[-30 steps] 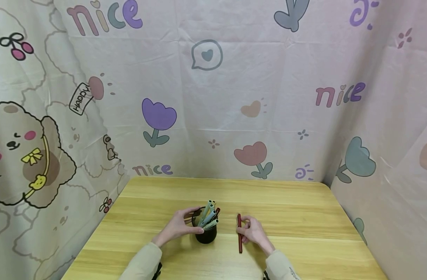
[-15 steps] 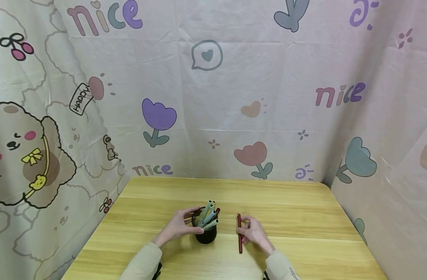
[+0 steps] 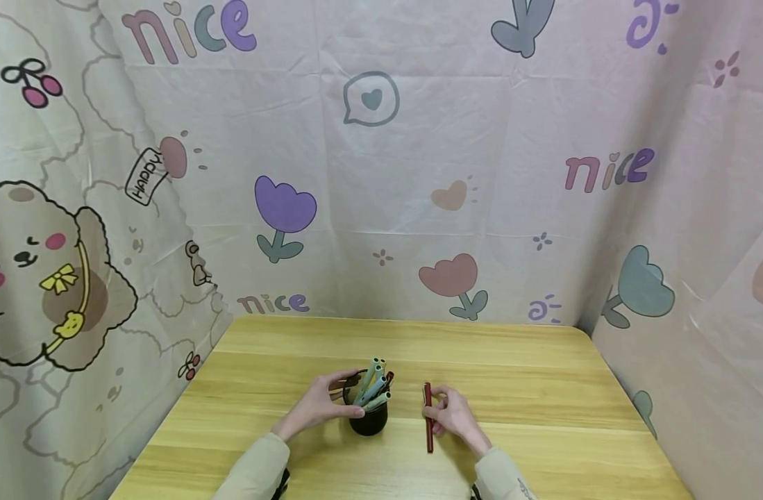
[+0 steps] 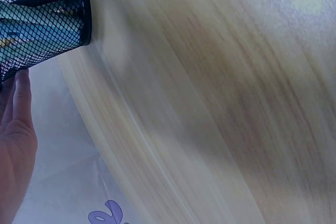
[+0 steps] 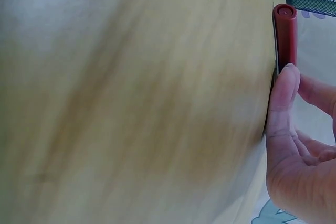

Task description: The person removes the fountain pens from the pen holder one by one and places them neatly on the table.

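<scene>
A black mesh pen holder (image 3: 368, 423) stands on the table, with several pale green and blue pens (image 3: 373, 390) leaning in it. One dark red pen (image 3: 390, 377) also pokes out at its right side. My left hand (image 3: 319, 403) grips the holder near the rim, thumb in front and fingers behind; the left wrist view shows fingertips against the mesh (image 4: 44, 30). To the right, another red pen (image 3: 429, 439) with a clip lies lengthwise on the table. Thumb and fingers of my right hand (image 3: 451, 415) pinch this pen, whose end (image 5: 285, 30) faces the right wrist camera.
The light wood-grain table (image 3: 518, 375) has a rounded far right corner. Printed fabric (image 3: 381, 180) hangs behind it and along both sides. Beige sleeves (image 3: 256, 465) cover both forearms, which come in from the front edge.
</scene>
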Tool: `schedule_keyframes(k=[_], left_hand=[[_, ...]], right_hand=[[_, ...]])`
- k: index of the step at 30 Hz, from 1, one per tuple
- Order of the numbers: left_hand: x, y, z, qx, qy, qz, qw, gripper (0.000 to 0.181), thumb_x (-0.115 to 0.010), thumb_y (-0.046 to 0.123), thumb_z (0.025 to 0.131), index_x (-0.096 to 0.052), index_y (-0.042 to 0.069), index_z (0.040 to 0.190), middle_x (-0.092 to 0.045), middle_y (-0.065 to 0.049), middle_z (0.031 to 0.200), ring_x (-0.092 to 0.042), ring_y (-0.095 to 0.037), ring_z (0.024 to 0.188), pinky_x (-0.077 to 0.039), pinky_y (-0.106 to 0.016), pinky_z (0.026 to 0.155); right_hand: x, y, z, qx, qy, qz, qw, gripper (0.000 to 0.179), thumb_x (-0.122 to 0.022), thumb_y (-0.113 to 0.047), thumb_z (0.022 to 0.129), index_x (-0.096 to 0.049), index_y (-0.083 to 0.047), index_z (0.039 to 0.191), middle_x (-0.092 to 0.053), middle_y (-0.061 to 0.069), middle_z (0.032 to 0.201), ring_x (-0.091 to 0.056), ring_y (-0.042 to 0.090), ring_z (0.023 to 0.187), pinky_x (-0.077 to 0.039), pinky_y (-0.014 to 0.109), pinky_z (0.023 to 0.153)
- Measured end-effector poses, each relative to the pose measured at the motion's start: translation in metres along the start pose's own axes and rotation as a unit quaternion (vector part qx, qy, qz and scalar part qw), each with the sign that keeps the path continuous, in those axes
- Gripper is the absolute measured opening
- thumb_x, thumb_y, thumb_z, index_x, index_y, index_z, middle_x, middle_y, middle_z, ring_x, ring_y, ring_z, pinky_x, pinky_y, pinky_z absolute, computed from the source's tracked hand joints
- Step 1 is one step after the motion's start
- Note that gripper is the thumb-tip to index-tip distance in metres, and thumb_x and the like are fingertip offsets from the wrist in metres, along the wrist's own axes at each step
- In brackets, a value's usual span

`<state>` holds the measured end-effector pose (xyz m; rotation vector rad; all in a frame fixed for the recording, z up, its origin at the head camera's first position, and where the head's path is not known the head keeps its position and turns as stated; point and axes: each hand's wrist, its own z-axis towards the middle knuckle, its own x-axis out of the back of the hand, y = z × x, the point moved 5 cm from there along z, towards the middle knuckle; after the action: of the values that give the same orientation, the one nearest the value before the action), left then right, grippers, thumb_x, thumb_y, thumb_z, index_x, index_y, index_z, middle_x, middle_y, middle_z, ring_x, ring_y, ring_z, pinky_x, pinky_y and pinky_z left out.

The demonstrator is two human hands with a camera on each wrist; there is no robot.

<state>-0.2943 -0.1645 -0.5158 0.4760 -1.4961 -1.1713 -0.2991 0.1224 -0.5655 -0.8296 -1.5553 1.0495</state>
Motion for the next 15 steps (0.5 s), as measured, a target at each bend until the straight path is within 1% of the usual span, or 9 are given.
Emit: schedule_keyframes(k=[4, 8, 12, 15], left_hand=[[-0.0001, 0.0007, -0.0002, 0.000, 0.003, 0.006, 1.0000, 0.084, -0.087, 0.030, 0.079, -0.048, 0.001, 0.147, -0.049, -0.026, 0.150, -0.055, -0.047, 0.131, -0.052, -0.053, 0.108], [0.0003, 0.0012, -0.0006, 0.000, 0.006, 0.008, 0.9999, 0.083, -0.087, 0.031, 0.079, -0.049, 0.004, 0.147, -0.050, -0.025, 0.150, -0.055, -0.047, 0.130, -0.052, -0.054, 0.107], [0.0009, 0.0019, -0.0006, 0.001, 0.006, 0.012, 0.9999, 0.082, -0.087, 0.032, 0.079, -0.050, 0.005, 0.147, -0.050, -0.025, 0.150, -0.055, -0.047, 0.130, -0.052, -0.055, 0.107], [0.0008, 0.0015, -0.0006, 0.004, 0.005, 0.012, 0.9999, 0.082, -0.087, 0.032, 0.079, -0.050, 0.005, 0.147, -0.049, -0.025, 0.150, -0.055, -0.047, 0.130, -0.052, -0.055, 0.107]], right_hand=[[-0.0001, -0.0002, -0.0002, 0.000, 0.001, -0.001, 1.0000, 0.051, -0.072, -0.004, 0.088, -0.051, 0.014, 0.130, -0.062, 0.010, 0.078, -0.061, 0.011, 0.049, -0.060, 0.031, 0.047], [-0.0001, -0.0015, -0.0005, 0.006, 0.000, 0.000, 1.0000, 0.051, -0.072, -0.005, 0.089, -0.049, 0.015, 0.131, -0.063, 0.011, 0.078, -0.061, 0.010, 0.049, -0.060, 0.031, 0.047], [-0.0004, -0.0039, -0.0009, 0.021, 0.007, -0.001, 0.9997, 0.049, -0.070, -0.006, 0.091, -0.048, 0.013, 0.130, -0.063, 0.012, 0.075, -0.060, 0.011, 0.047, -0.058, 0.030, 0.044], [-0.0010, -0.0090, -0.0014, 0.042, 0.021, -0.007, 0.9989, 0.041, -0.070, -0.007, 0.092, -0.051, 0.010, 0.124, -0.060, 0.008, 0.073, -0.056, 0.009, 0.047, -0.053, 0.024, 0.041]])
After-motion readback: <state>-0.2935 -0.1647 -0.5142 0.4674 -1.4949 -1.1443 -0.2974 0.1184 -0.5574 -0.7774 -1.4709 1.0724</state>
